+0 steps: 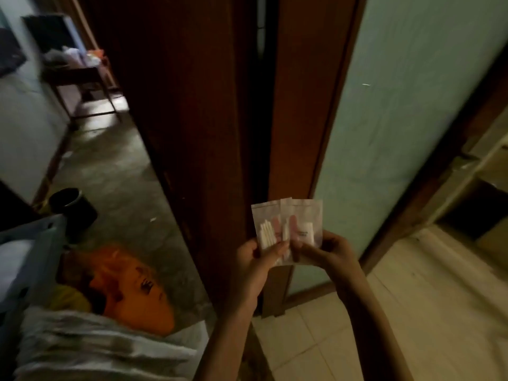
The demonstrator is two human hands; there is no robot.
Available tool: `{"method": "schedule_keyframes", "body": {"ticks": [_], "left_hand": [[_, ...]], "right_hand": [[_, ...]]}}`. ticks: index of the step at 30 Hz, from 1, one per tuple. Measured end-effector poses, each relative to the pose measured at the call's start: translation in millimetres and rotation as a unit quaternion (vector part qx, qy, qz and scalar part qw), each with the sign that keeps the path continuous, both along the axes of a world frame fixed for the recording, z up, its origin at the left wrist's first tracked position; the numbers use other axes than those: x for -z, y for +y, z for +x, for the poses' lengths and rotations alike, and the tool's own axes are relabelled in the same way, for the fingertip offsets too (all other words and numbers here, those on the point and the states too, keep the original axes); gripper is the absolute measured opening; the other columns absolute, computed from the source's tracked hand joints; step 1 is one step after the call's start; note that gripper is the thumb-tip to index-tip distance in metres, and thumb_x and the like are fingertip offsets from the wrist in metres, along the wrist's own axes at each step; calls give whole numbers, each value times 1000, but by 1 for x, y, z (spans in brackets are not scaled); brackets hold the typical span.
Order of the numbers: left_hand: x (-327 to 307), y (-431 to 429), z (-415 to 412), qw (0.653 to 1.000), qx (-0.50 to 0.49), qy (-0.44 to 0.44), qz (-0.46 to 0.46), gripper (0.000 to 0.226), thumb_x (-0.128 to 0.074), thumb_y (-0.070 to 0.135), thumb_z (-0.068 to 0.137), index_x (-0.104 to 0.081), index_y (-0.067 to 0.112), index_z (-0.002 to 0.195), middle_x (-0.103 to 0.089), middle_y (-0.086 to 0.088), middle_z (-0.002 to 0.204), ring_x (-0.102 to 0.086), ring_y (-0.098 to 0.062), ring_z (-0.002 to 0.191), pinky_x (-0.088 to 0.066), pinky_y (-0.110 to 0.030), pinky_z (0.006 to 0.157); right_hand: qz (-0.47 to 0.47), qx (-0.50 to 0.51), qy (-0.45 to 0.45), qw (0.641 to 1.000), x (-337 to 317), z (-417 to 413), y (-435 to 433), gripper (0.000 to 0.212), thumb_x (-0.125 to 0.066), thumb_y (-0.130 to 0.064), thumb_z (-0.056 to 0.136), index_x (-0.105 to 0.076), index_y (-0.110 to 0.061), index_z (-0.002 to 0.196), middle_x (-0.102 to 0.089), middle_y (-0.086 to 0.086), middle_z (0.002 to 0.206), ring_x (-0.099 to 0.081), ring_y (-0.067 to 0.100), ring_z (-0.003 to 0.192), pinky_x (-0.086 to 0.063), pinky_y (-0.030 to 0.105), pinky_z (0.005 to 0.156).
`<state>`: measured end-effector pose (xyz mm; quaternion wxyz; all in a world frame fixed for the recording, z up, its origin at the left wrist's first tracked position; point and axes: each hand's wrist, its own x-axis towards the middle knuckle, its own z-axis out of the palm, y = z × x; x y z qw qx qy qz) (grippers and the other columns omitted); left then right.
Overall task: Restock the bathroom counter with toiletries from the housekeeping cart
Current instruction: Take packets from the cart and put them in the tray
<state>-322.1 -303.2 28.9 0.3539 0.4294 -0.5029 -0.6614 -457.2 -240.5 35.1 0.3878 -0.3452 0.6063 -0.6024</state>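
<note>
I hold small clear toiletry packets fanned out in front of a dark wooden door frame. My left hand [254, 259] grips the left packet [265, 225], which holds white cotton swabs. My right hand [324, 250] pinches the right packet [306, 218], which has a small white item with a label inside. The two packets overlap in the middle. The grey housekeeping cart [30, 243] is at the lower left, with folded white linen [104, 345] on it. The bathroom counter is not in view.
An orange bag [134, 287] hangs by the cart. A black bin [72, 209] stands on the grey floor beyond it. A wooden table [79, 75] with clutter is far left. The dark door [178, 105] stands open; a pale tiled floor [412, 312] lies to the right.
</note>
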Motion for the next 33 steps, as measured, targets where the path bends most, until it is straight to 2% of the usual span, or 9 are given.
{"method": "schedule_keyframes", "body": {"ticks": [3,8,11,14,18,22,27,30,33], "left_hand": [[1,-5,-35,999,48,-13,-10,11,-76,21,79,-70,22,88,-74,11,76,-68,-1,73,-54,-20,67],[0,5,-101,993,114,18,-24,13,-75,12,79,-69,20,87,-74,3,85,-70,-8,81,-54,-19,67],[2,21,-144,987,158,33,-24,16,-74,8,79,-71,20,89,-74,3,83,-70,-6,77,-52,-17,63],[6,39,-182,979,198,30,-36,12,-75,10,79,-73,22,82,-75,3,80,-70,-10,79,-53,-22,66],[9,60,-221,963,266,36,-31,14,-74,6,79,-72,20,82,-74,6,74,-69,-4,71,-50,-15,59],[14,75,-257,947,320,13,-19,13,-77,9,76,-73,20,82,-75,6,75,-71,-6,73,-53,-18,63],[20,94,-312,928,372,-13,-25,19,-82,15,72,-74,10,89,-76,-6,85,-72,-21,84,-58,-35,77],[24,108,-344,916,401,-13,1,11,-81,13,72,-73,16,80,-76,-4,80,-73,-19,79,-58,-34,74],[30,116,-383,905,426,-3,4,10,-79,13,74,-72,17,80,-75,-1,76,-72,-16,73,-58,-28,66]], "right_hand": [[-7,54,-3,999,-3,-25,12,13,-71,-6,81,-72,-6,93,-76,2,81,-72,13,74,-54,18,64],[-15,138,0,990,-5,-72,40,12,-70,-3,81,-72,-6,93,-75,1,77,-70,9,70,-51,15,59],[-3,200,5,980,-4,-105,62,20,-72,-7,80,-71,3,98,-75,15,88,-71,24,80,-58,28,65],[15,236,17,971,-2,-137,88,28,-76,-20,76,-72,0,96,-74,17,89,-70,36,86,-56,47,76],[19,270,12,963,2,-167,125,27,-75,-21,74,-74,-3,94,-75,10,85,-73,22,79,-55,27,68],[18,301,-9,954,6,-190,153,17,-72,-12,81,-73,-4,96,-76,8,85,-73,20,78,-54,20,62],[19,356,-10,934,12,-222,184,19,-69,-18,83,-72,-6,97,-76,8,87,-73,20,80,-56,22,66],[20,385,-8,923,17,-247,198,23,-67,-24,79,-71,-9,96,-76,5,85,-73,18,79,-55,20,65],[24,413,-2,910,23,-282,209,18,-67,-20,80,-71,-8,94,-75,4,83,-73,18,78,-55,20,63]]}}
